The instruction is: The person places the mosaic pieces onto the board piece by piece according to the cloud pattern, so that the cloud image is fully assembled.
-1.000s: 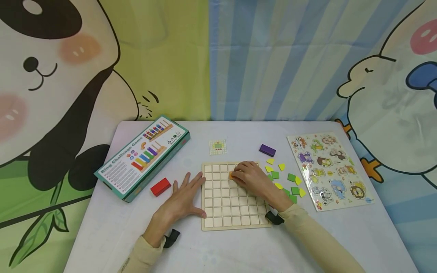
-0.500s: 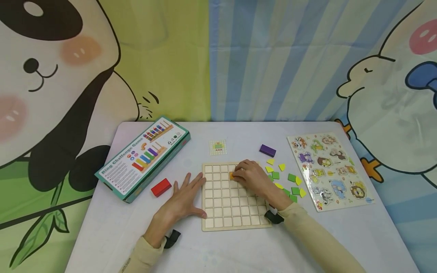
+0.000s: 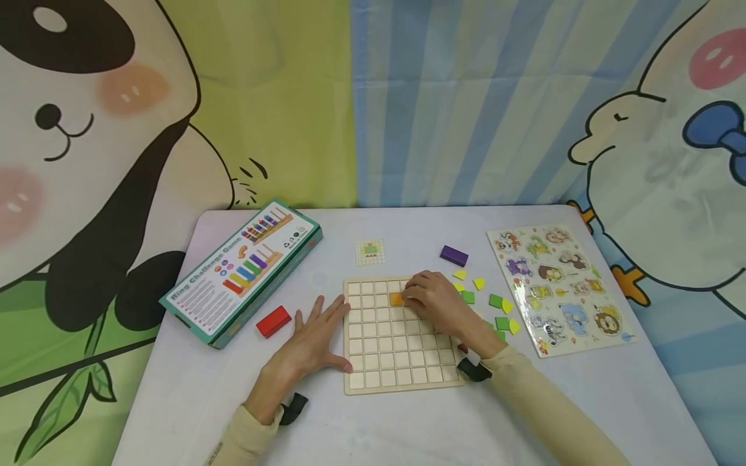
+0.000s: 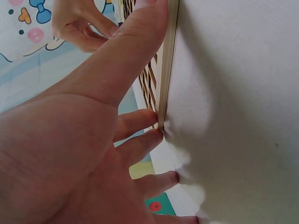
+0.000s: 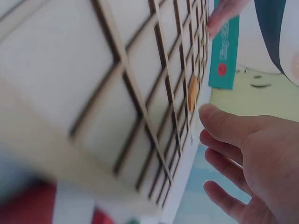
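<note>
Orange tile (image 3: pixel 397 299): on the grid board, near 12 o'clock from its middle; second row from the far edge, fourth column from the left. Fully seated or not, cannot tell.
Grid board (image 3: pixel 387 362): pale wood, square cells, flat on white table (image 3: pixel 373 427).
Right hand (image 3: pixel 434 301): over the board, about 1 to 2 o'clock from its middle. Fingers loosely bent, thumb apart from them; thumb tip just beside the tile, small gap in the right wrist view.
Left hand (image 3: pixel 311 342): at 9 o'clock, fingers spread wide. Thumb and two fingertips touch the board's near side edge; the other fingertips rest on the table.
Red block (image 3: pixel 273 321): 9 o'clock, past the left hand's fingers.
Game box (image 3: pixel 241 275): about 10 o'clock, lying slanted, labelled "Ring Challenge Game".
Pattern card (image 3: pixel 370 252): 11 o'clock, small, gridded, green and yellow print.
Purple block (image 3: pixel 454 255): 1 o'clock, lying flat.
Loose pieces: green tiles (image 3: pixel 495 301) and yellow tiles (image 3: pixel 479 283) scattered between 2 and 3 o'clock, some hidden by the right arm.
Animal board (image 3: pixel 559 291): between 2 and 3 o'clock, beyond the loose pieces.
</note>
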The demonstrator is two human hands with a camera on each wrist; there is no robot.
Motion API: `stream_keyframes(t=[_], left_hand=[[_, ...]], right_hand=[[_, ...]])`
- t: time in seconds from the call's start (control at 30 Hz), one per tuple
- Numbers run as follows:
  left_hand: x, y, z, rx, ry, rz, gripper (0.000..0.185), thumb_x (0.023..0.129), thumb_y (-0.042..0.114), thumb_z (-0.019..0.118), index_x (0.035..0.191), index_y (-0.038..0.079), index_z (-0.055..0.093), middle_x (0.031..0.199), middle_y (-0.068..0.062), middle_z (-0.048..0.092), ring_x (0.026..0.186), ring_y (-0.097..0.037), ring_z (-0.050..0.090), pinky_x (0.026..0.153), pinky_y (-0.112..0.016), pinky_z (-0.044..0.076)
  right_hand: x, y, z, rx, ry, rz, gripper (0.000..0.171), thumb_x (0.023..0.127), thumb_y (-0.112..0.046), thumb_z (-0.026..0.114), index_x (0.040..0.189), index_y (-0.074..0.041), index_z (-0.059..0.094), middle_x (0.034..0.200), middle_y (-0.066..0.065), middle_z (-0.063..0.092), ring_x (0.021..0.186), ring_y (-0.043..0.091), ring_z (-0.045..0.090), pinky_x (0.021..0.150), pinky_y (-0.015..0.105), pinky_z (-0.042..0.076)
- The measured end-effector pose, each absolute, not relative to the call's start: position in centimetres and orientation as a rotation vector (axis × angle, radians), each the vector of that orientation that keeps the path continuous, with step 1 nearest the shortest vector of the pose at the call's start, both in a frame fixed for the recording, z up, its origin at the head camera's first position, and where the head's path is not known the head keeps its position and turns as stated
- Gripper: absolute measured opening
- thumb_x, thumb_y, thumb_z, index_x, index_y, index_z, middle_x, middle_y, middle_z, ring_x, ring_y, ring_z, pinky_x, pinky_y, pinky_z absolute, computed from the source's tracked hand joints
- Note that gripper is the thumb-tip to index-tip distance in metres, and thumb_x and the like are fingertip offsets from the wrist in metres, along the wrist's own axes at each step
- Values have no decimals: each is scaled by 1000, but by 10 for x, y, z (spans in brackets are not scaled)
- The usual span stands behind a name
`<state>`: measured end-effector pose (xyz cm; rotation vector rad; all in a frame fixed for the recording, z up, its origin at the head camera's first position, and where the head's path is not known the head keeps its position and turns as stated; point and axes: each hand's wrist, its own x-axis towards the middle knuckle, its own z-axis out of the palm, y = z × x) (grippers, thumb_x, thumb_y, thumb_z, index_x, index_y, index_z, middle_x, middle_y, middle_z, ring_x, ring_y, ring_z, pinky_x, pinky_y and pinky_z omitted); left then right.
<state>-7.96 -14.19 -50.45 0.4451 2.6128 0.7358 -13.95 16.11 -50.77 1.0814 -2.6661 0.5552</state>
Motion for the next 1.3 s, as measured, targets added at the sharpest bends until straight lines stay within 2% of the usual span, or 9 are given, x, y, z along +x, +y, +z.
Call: stream_keyframes(t=[0.27,0.5,0.83,0.97,1.3], left_hand=[[-80,-142,-505,446,2611,750,122,59,39,97,159,15,33,171,-4,19,157,-44,3,113,-81,0],[-79,-142,-505,451,2609,761,122,59,39,98,159,14,34,171,-6,20,157,-45,4,112,-82,0],[-78,-144,-507,431,2607,775,123,58,39,98,160,16,33,171,-5,19,157,-44,4,113,-81,-1],[-78,-144,-508,440,2604,786,122,58,40,98,159,16,34,171,-5,19,157,-44,4,113,-81,-2],[-78,-144,-508,458,2614,768,123,57,42,98,159,16,34,171,-5,20,157,-44,4,113,-81,0]], right_hand=[[-143,206,-494,858,-2642,472,13,84,-8,82,97,-5,79,99,9,76,99,29,68,92,48,54],[-140,252,-492,567,-2641,412,15,83,-11,83,95,-4,78,95,13,77,96,35,68,86,53,55],[-134,268,-506,205,-2818,381,25,83,-23,84,94,-1,80,92,16,78,96,39,68,86,60,49],[-133,266,-512,133,-2900,360,25,86,-25,82,97,-3,80,94,16,78,99,39,66,90,60,48],[-134,266,-517,242,-2824,416,11,87,-11,78,93,-2,79,91,15,78,93,37,69,87,56,52]])
